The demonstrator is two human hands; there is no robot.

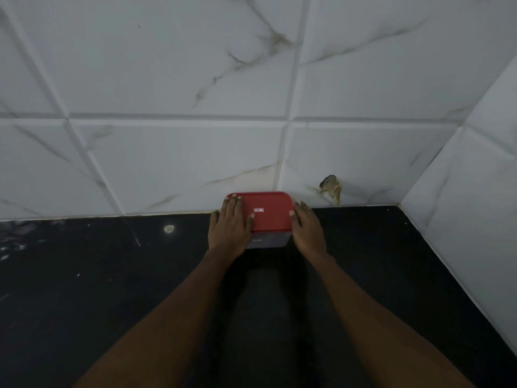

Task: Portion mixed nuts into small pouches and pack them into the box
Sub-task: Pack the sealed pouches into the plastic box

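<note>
A small box [270, 238] with a red lid [265, 211] stands on the black counter, close against the tiled wall. The lid sits on the box and bears a small white label. My left hand [230, 226] lies flat on the lid's left part, fingers straight and pointing to the wall. My right hand [306, 228] rests along the lid's right edge, thumb on the lid, fingers down the box's right side. No nuts or pouches are in view.
The black counter [112, 289] runs left and toward me, with a pale spot [169, 228] left of the box. White marble-look tiles form the back wall and a right side wall [475, 205]. A chipped hole [331, 187] marks the back wall near the box.
</note>
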